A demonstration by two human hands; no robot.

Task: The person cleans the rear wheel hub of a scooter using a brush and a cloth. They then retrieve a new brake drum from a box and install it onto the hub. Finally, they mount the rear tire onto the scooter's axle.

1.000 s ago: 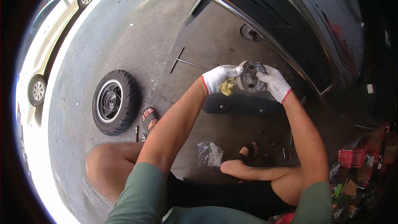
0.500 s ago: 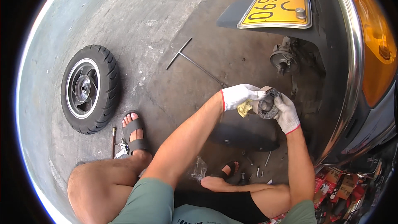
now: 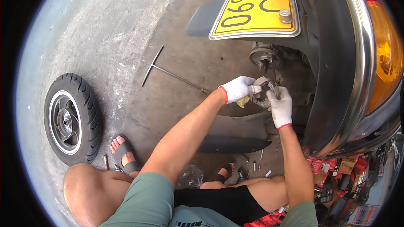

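Observation:
Both my hands wear white gloves with red cuffs and hold a ring-shaped pair of brake shoes (image 3: 258,98) between them. My left hand (image 3: 239,89) pinches its left side, thumb pressed on the rim. On the other side, the fingers of my right hand (image 3: 281,106) close round it, with the thumb at the inner opening. A crumpled yellow scrap (image 3: 243,101), perhaps cloth or paper, shows under my left hand. Just beyond my hands is the scooter's round brake hub (image 3: 265,56), its axle stub bare. Part of the shoes is hidden by my fingers.
A wheel with a black tire (image 3: 71,120) is at the left. A T-handle wrench (image 3: 174,75) lies on the floor. The yellow license plate (image 3: 256,8) and chrome-edged scooter body overhang the right. Sockets (image 3: 254,166), a plastic bag (image 3: 191,176) and red boxes (image 3: 324,166) lie nearby.
The view has shifted, so the wheel sits lower and the scooter's rear looks larger. My hands still hold the brake shoes, now turned a little, and my right thumb has moved toward the inner opening.

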